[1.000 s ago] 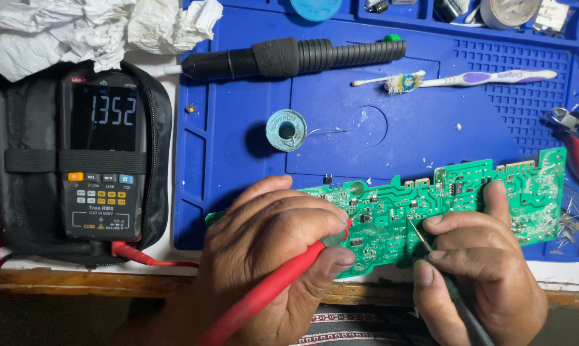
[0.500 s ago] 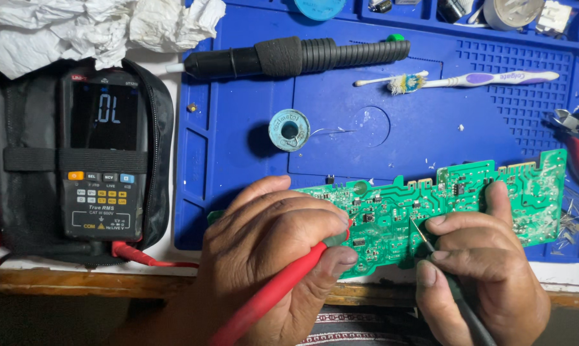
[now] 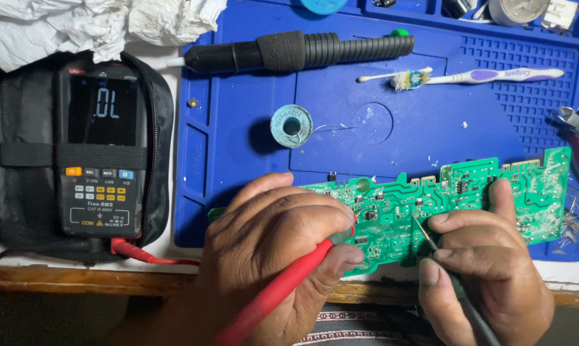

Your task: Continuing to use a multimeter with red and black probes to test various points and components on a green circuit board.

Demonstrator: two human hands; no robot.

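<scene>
Two hands worked over a green circuit board [image 3: 469, 198] lying along the near edge of a blue mat [image 3: 238, 128] on the desk. Left hand [image 3: 276, 250] had its grip pinched on a red probe [image 3: 283, 288], tip at the board's left part. Right hand [image 3: 488, 269] pinched a dark probe [image 3: 459, 295], its thin tip touching the board's middle. Left of the mat, a multimeter [image 3: 100, 150] lay in its black case.
</scene>
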